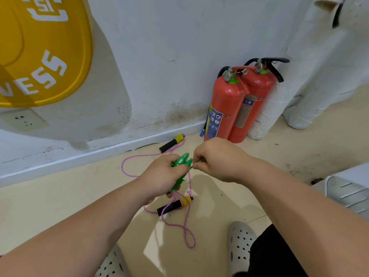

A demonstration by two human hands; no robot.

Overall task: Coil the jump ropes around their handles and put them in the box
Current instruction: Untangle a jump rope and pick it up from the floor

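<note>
Status: coiling of the first rope is in progress; nothing has been boxed. The left hand (159,176) is closed around the green handles (180,166), fingers curled about their middle, holding them together above the floor (60,206) with the upper ends pointing away from the person. The right hand (217,158) is at those upper ends with thumb and fingers pinched together. Whether it pinches a cord or the handle tip itself cannot be told, and no green cord is clearly visible, so the number of turns already wound cannot be judged. The second rope has not been started: the pink rope (122,165) lies in loose loops on the floor, with one black-and-yellow handle (171,143) near the foot of the wall and the other black-and-yellow handle (174,204) below the left hand, well apart from the first. A pale slotted container (351,192) shows at the right edge; it may be the box, but its inside is out of view. Two fire extinguishers (225,108) stand against the wall beyond the hands. Remaining, as judged: finish and secure the green set, place it in the box, then gather the pink rope, wind it around its paired handles and box it as well.
</note>
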